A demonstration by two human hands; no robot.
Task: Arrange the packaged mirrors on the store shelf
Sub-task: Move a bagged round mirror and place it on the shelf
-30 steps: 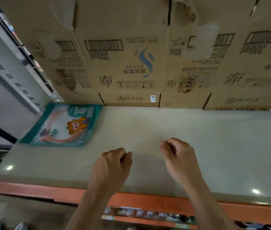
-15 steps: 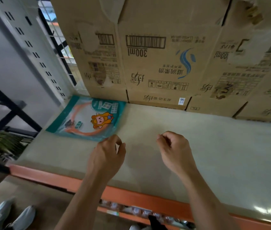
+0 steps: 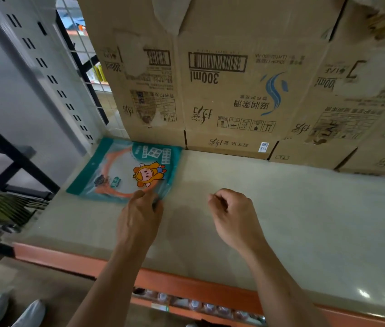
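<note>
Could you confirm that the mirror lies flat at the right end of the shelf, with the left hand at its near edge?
Not quite: the head view shows the mirror flat at the left end of the shelf, not the right. The left hand is at its near edge.

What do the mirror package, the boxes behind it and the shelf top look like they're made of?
Mirror package: glossy clear plastic film with teal printed borders; it glints and the orange ring shows through.
Boxes: brown corrugated cardboard, matte, with scuffed, torn patches.
Shelf top: smooth pale board, perhaps laminate or coated metal; light spots reflect off it.
</note>
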